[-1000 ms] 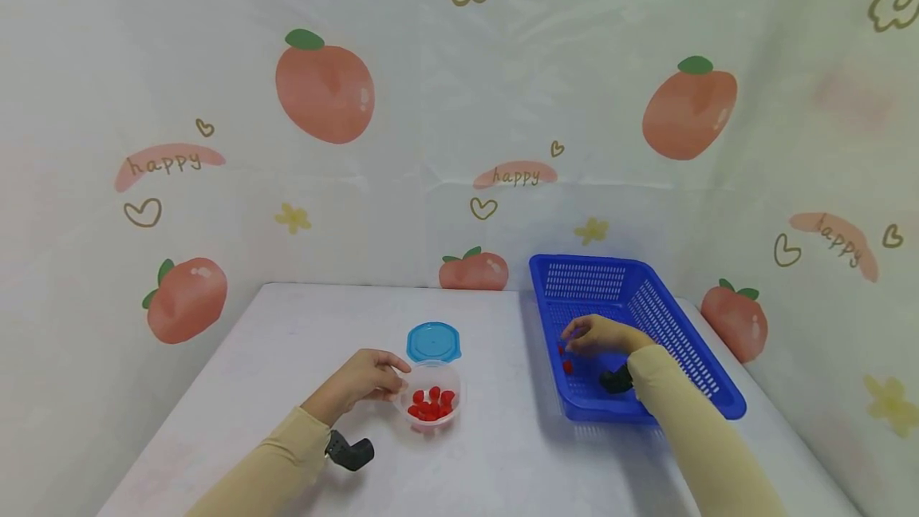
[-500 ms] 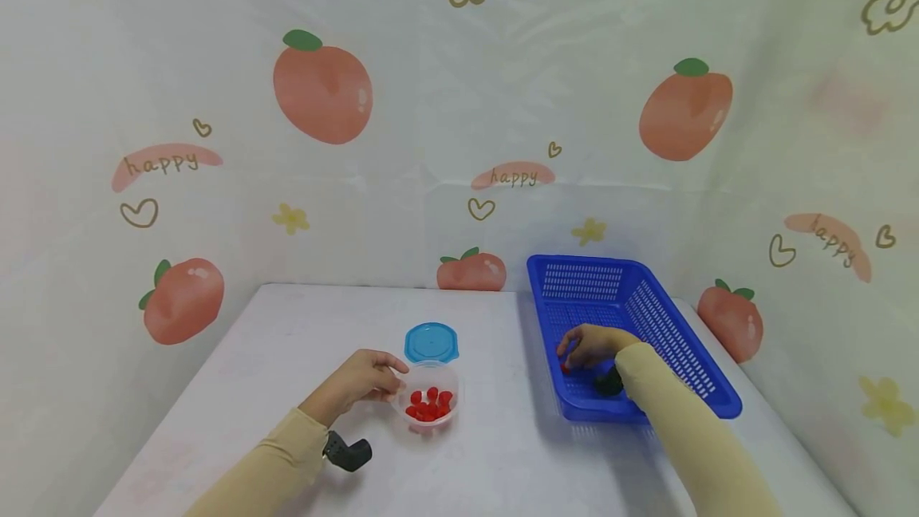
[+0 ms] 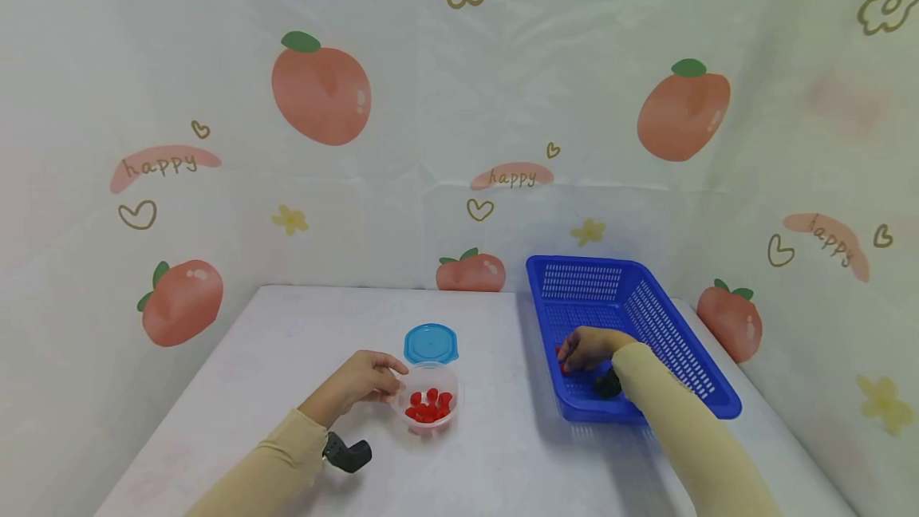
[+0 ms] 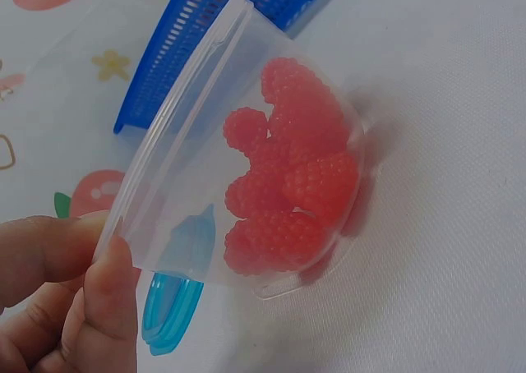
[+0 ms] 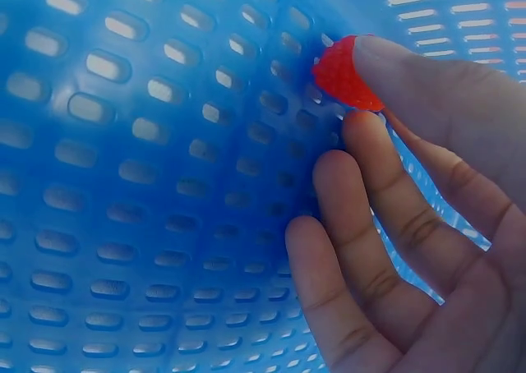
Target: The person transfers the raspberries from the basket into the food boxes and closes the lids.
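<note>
My left hand [image 3: 356, 383] pinches the rim of a clear plastic bowl [image 4: 189, 172] between thumb and fingers. Several red raspberries [image 4: 320, 184] lie in the bottom of that bowl, which stands on the table. Inside the blue basket [image 3: 649, 321], near its left wall, my right hand [image 3: 590, 348] reaches down. Its thumb and forefinger pinch a raspberry [image 5: 339, 73], seen in the right wrist view, while the other fingers are bent beside it. In the head view, red shows by the right fingertips, partly hidden by the hand.
A blue lid [image 3: 431, 343] lies on the white table [image 3: 495, 453] just behind the bowl. The tall-sided basket stands at the table's right. A printed cloth [image 3: 402, 102] hangs behind and at both sides.
My right hand has moved down and slightly left inside the basket, and its fingers have come onto a raspberry. My left hand stays on the bowl's rim.
</note>
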Demonstrator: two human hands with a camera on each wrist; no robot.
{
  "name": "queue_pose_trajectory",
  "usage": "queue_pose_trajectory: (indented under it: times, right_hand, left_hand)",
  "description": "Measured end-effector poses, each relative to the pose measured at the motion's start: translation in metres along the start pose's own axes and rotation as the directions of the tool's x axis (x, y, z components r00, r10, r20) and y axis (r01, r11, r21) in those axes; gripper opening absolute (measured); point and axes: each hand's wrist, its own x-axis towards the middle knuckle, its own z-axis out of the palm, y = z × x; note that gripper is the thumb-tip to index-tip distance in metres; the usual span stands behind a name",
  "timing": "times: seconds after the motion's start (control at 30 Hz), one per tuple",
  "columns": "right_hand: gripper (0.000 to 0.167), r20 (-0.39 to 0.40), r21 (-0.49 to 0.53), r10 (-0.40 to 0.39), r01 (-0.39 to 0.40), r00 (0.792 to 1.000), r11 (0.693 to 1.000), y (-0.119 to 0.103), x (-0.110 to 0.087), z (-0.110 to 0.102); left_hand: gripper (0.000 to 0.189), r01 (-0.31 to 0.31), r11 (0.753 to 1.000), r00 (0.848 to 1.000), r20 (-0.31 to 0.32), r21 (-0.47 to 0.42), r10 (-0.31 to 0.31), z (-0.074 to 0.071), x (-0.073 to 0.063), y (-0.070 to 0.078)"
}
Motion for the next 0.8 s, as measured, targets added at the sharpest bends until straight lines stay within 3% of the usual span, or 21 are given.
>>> queue_pose_trajectory:
  times: [0.5, 0.67, 0.8]
  right_hand:
    - [0.007, -0.015, -0.051, 0.008, -0.008, 1.000, 0.999, -0.008, -0.004, 0.001]
    - [0.012, -0.058, -0.033, -0.114, 0.112, 0.992, 0.993, -0.005, -0.005, -0.007]
    - [0.019, -0.133, 0.032, -0.230, 0.236, 0.964, 0.971, -0.001, -0.004, -0.015]
  left_hand:
    - [0.025, -0.013, 1.000, 1.000, 0.004, -0.001, 0.013, 0.000, -0.001, 0.000]
    - [0.025, -0.014, 1.000, 1.000, 0.004, 0.001, 0.014, 0.000, -0.001, 0.001]
    - [0.025, -0.021, 1.000, 1.000, 0.004, 0.001, 0.021, -0.001, -0.001, 0.001]
